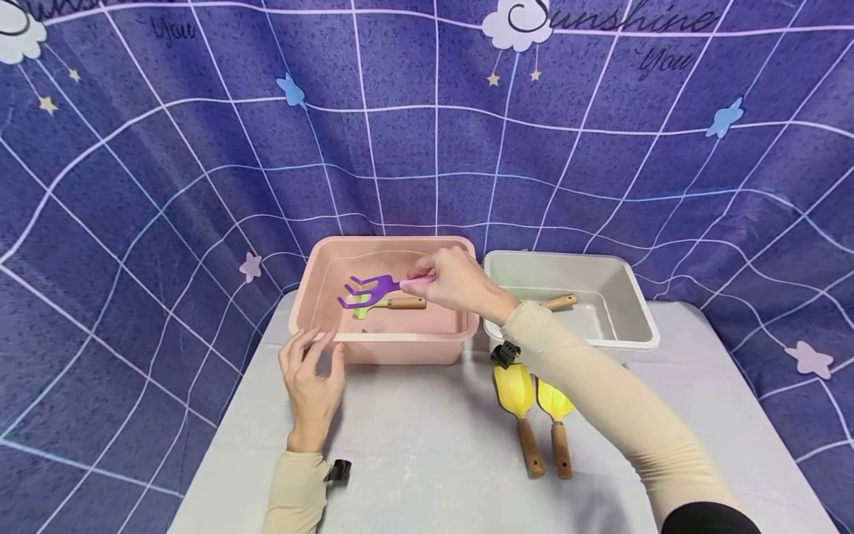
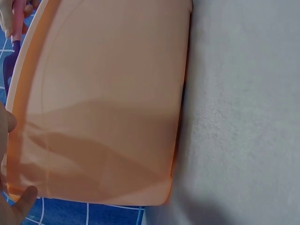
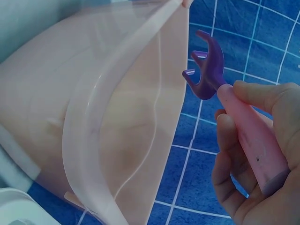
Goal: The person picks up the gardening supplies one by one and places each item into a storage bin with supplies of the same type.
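Note:
My right hand (image 1: 457, 278) grips the pink handle of a purple three-pronged garden hand rake (image 1: 373, 289), held over the pink bin (image 1: 383, 350) with its prongs pointing left. In the right wrist view, the thumb lies along the pink handle (image 3: 253, 136) and the fingers curl under it. At the bin's front left corner, my left hand (image 1: 312, 378) touches the rim with loosely spread fingers. Inside the bin lies a tool with a green head and a wooden handle (image 1: 408, 303), partly covered by the rake in the head view.
A grey bin (image 1: 643, 345) stands to the right, with a wooden handle (image 1: 562, 302) inside, partly hidden by my right arm. Two yellow garden trowels, one wider (image 1: 514, 389) and one narrower (image 1: 554, 400), lie on the table in front. A blue grid-patterned curtain (image 1: 427, 141) hangs behind.

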Action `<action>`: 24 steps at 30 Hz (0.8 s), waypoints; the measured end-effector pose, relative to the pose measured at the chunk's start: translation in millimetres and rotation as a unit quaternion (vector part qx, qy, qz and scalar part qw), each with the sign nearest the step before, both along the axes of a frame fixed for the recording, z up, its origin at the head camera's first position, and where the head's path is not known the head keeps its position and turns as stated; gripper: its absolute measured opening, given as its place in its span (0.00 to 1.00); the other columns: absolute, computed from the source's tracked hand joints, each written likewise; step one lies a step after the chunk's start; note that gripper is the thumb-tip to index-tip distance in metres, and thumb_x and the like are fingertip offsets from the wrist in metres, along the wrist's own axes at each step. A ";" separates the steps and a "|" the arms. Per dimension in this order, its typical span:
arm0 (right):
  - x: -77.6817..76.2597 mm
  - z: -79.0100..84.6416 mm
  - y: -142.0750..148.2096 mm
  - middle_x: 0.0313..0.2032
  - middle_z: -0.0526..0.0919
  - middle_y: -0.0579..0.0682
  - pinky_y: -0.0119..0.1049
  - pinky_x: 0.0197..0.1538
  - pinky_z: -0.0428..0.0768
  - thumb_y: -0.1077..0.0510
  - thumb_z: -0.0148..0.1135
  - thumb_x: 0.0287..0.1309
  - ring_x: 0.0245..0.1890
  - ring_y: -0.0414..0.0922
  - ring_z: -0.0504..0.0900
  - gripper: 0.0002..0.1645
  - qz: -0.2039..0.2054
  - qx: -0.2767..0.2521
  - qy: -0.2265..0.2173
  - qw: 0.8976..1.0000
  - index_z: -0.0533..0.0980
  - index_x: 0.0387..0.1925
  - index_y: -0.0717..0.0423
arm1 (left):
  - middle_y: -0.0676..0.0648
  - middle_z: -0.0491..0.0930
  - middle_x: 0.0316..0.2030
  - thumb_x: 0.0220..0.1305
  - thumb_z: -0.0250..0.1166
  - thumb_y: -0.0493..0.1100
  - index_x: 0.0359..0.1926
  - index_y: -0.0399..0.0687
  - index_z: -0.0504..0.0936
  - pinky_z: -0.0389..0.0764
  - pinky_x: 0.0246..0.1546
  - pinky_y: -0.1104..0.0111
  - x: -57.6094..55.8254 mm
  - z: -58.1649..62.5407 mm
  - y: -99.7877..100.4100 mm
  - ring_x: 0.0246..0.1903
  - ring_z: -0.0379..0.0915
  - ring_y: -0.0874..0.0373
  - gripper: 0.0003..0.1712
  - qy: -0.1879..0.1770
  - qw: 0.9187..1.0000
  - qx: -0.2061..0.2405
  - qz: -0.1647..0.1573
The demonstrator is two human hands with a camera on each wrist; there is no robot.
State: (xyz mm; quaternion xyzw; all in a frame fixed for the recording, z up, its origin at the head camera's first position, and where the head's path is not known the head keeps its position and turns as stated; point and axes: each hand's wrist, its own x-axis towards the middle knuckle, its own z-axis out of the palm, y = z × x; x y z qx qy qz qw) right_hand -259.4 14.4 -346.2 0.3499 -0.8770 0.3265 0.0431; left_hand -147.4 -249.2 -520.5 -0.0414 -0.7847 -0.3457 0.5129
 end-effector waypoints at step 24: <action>3.0 -5.6 -12.2 0.32 0.92 0.35 0.34 0.31 0.79 0.42 0.75 0.63 0.26 0.34 0.81 0.11 -0.002 0.071 0.026 0.997 0.92 0.40 0.41 | 0.34 0.86 0.53 0.62 0.74 0.37 0.49 0.42 0.92 0.65 0.72 0.62 -0.8 -0.3 -0.9 0.61 0.72 0.28 0.14 0.001 1.000 0.001 -0.001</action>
